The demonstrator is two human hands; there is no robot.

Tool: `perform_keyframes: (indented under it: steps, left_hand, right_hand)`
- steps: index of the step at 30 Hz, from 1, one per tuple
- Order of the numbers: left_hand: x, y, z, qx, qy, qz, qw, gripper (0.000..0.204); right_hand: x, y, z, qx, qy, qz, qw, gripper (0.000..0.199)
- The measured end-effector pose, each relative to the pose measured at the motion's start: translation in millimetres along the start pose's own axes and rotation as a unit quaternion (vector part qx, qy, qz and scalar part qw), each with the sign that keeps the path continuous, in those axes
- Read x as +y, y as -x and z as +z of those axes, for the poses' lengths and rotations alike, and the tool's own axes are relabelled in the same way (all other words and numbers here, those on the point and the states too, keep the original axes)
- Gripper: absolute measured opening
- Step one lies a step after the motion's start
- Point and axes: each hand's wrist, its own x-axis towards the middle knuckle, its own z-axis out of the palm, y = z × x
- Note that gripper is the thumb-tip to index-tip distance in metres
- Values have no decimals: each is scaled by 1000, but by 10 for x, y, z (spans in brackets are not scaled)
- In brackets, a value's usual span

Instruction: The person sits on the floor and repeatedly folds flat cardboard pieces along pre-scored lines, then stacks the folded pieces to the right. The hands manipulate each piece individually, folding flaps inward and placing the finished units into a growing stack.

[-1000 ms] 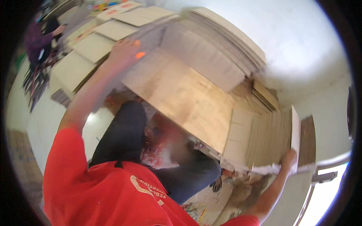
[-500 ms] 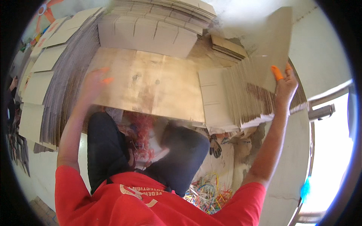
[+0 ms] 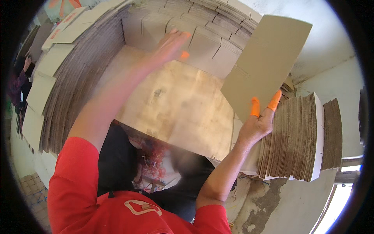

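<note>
Up at the right, the right hand (image 3: 255, 126) pinches the lower corner of a flat cardboard sheet (image 3: 265, 64), orange rubber finger cots on two fingertips (image 3: 254, 107), lifting it clear above the wooden board (image 3: 175, 105). Just beside that hand stands a packed row of cardboard sheets on edge (image 3: 300, 136), at the board's right edge. The left hand (image 3: 169, 46) is blurred, fingers spread and holding nothing, over the board's far edge near the stacked folded cartons (image 3: 202, 35). More cardboard stacks (image 3: 74, 82) wall the left edge. Whether the left hand touches anything, I cannot tell.
</note>
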Motion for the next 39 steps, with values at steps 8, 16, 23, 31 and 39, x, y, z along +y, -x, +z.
perform_keyframes:
  steps: [8,16,23,31,39]
  left_hand:
    - [-137,-813,722,52,-129,30,990,53]
    - [-331,-1124,891,20,-147,27,989,31]
    - [-248,-909,741,6,-79,55,995,22]
    - [-179,-826,653,-119,-216,209,946,13]
    - [260,-691,575,-154,-118,251,948,10]
  right_hand:
    - [281,-150,7,-16,-86,62,994,62]
    - [402,-134,189,-22,-191,-4,981,62]
    - [263,-86,181,-44,-152,40,987,65]
    - [253,-77,282,-46,-144,15,988,68]
    - [200,-62,187,-122,-24,19,992,61]
